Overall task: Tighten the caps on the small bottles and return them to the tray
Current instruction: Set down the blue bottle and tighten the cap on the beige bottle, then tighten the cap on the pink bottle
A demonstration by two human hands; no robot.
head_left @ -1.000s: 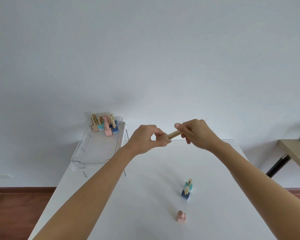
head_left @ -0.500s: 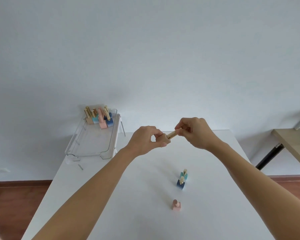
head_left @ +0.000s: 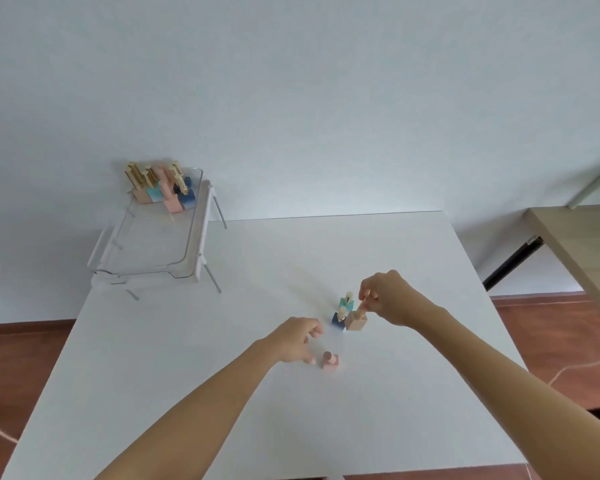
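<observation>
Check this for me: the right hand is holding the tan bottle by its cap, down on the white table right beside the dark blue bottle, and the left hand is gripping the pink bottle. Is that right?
Not quite. In the head view the left hand is not gripping the pink bottle; it is open beside it, fingers just short of it. The rest holds: the right hand holds the tan bottle by its cap on the white table, beside the dark blue bottle.

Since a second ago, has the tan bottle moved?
Yes. The tan bottle came down from mid-air to the white table, now beside the dark blue bottle. The right hand grips its cap; the left hand has let go.
</observation>
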